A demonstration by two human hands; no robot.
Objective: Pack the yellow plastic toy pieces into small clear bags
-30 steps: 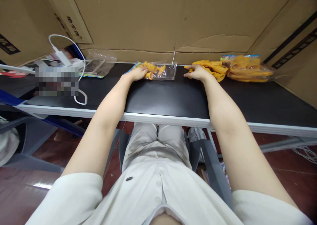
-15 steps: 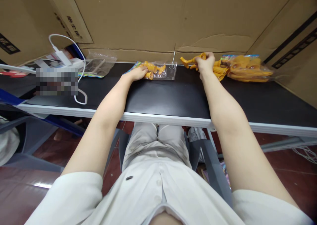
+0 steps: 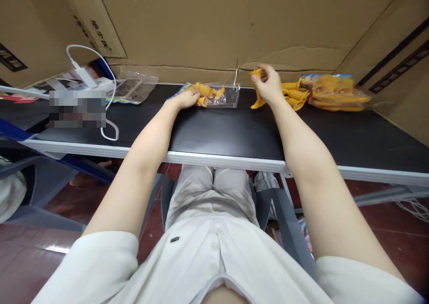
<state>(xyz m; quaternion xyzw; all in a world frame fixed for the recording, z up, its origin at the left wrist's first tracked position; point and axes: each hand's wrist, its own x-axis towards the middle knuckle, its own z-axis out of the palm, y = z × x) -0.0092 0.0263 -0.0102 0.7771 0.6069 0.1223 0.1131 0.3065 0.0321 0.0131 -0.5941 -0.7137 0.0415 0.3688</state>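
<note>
Right hand (image 3: 269, 86) raised gripping yellow toy (image 3: 257, 99), left hand (image 3: 186, 99) resting on bag (image 3: 224, 96)

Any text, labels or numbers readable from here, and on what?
Cardboard box, upper left: slanted black print, too blurred to read.
Colourful printed cards under the bag of yellow toys and under the clear bag: print too small to read.
Pixelated patch: unreadable.
Nothing else legible.

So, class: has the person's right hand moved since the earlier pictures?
Yes. The right hand has lifted an orange toy piece up off the black table, towards the cardboard wall behind.
</note>
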